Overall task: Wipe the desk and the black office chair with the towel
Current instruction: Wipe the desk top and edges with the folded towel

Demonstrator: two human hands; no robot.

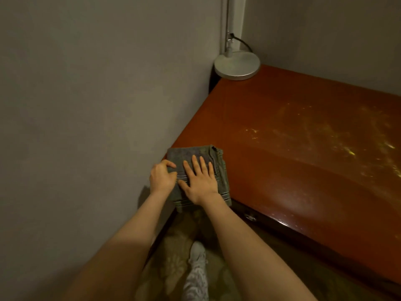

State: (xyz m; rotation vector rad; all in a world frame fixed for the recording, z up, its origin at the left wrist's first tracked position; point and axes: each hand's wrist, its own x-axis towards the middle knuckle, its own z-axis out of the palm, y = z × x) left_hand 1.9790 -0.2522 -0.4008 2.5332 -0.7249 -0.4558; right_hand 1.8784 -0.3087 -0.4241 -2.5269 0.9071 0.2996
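Observation:
A folded grey-green towel [191, 155] with dark stripes lies on the near left corner of the reddish-brown desk [293, 161], partly over the front edge. My right hand [200, 181] lies flat on the towel with straight, spread fingers. My left hand [161, 177] is at the towel's left edge with fingers curled onto the cloth. The desk top shows pale scuffs and specks toward the right. The black office chair is out of view.
A silver lamp base [237, 65] with its pole and a black cable stands in the desk's far left corner. A grey wall [97, 105] runs close along the desk's left side. Below are a patterned floor and my white shoe [197, 252].

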